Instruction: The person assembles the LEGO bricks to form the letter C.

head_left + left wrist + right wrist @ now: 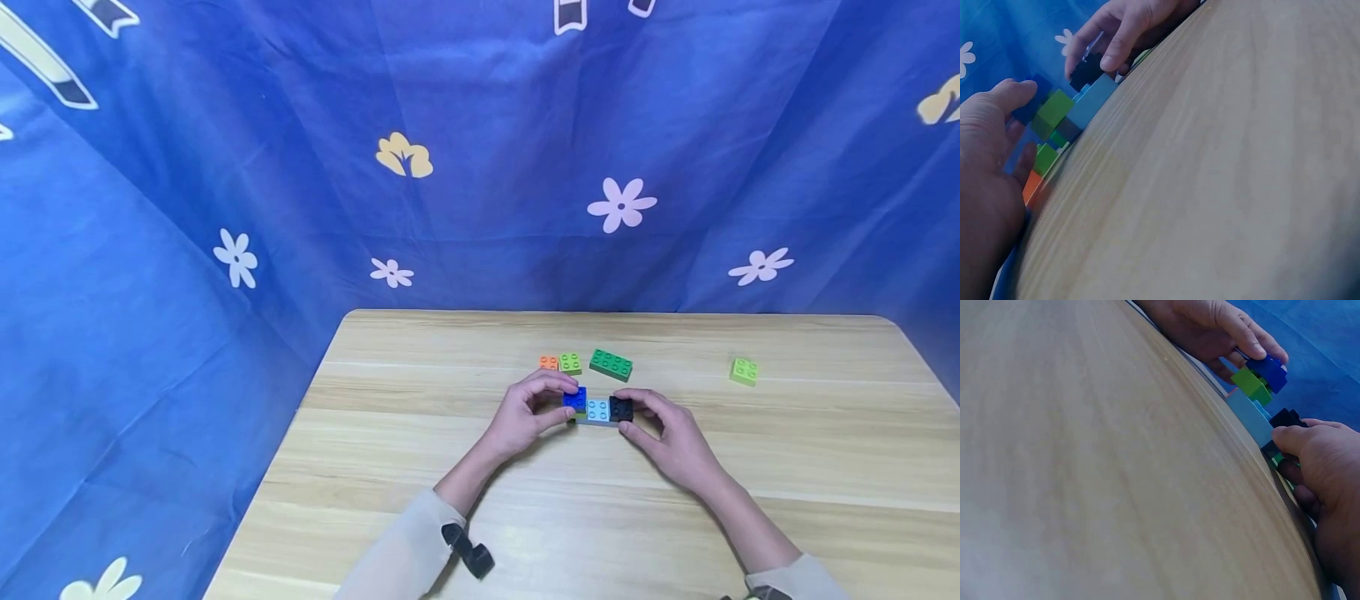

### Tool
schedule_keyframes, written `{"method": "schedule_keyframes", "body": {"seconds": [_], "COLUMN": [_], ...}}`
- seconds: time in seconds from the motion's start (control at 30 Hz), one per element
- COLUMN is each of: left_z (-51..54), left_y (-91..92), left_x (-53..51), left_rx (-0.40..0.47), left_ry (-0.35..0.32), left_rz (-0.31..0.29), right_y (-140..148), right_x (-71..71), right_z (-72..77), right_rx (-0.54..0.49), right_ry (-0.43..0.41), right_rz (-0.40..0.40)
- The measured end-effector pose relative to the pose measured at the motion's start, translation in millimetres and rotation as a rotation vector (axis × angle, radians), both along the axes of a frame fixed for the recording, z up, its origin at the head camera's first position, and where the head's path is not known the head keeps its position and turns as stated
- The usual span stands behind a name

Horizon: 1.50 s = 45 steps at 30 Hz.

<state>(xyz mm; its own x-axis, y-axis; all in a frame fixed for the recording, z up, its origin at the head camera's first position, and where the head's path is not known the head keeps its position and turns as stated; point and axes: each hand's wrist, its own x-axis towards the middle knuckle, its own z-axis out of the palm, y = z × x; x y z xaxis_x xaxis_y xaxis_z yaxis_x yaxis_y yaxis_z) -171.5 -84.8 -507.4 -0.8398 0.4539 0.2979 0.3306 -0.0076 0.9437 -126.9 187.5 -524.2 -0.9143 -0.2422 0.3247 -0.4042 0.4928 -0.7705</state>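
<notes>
My left hand (525, 412) pinches a dark blue brick (575, 400) between thumb and fingers. Directly beneath that brick is a lime green brick (1252, 385), at the left end of a light blue brick (597, 410). A black brick (621, 408) sits at the light blue brick's right end, and my right hand (671, 437) grips it with thumb and fingers. Studs of the light blue brick show between the two raised ends. Whether the lime brick is pressed fully down cannot be told.
Behind the hands lie an orange brick (549, 362), a lime brick (570, 363) and a long green brick (611, 365). Another lime brick (745, 372) lies farther right on the wooden table (600, 517). A blue patterned cloth (495, 208) hangs behind and to the left.
</notes>
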Motion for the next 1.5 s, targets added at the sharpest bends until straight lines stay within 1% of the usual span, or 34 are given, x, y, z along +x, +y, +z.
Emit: {"method": "schedule_keyframes", "body": {"seconds": [0.13,0.27,0.57,1.0,1.1,1.27,1.37,1.5], "left_z": [1.0,1.8,1.3,5.9,9.0,13.9,14.1,10.8], "left_y": [-0.5,-0.5,1.8,5.5,7.0,7.2,6.0,6.7], "left_x": [-0.1,0.0,0.9,0.9,1.4,0.7,-1.2,-2.5], "left_rx": [-0.035,-0.048,-0.095,-0.138,-0.144,-0.161,-0.174,-0.157], "left_ry": [0.017,0.026,-0.028,-0.027,-0.024,-0.040,-0.048,-0.067], "left_rz": [0.006,0.005,-0.012,0.052,0.053,0.048,0.050,0.036], "right_y": [-0.4,-0.6,-0.4,-1.1,-0.9,-1.2,-1.5,0.3], "right_x": [0.0,-0.1,-0.8,-1.4,-1.6,-2.5,-3.2,-2.4], "right_z": [0.2,-0.3,-0.5,0.2,0.0,0.1,0.2,-1.0], "right_rx": [-0.005,-0.004,-0.013,-0.006,-0.008,-0.005,-0.002,0.007], "right_ry": [0.007,0.023,0.015,0.017,0.017,0.020,0.017,0.013], "right_rz": [0.001,-0.001,0.005,0.002,0.000,-0.003,0.003,-0.010]}}
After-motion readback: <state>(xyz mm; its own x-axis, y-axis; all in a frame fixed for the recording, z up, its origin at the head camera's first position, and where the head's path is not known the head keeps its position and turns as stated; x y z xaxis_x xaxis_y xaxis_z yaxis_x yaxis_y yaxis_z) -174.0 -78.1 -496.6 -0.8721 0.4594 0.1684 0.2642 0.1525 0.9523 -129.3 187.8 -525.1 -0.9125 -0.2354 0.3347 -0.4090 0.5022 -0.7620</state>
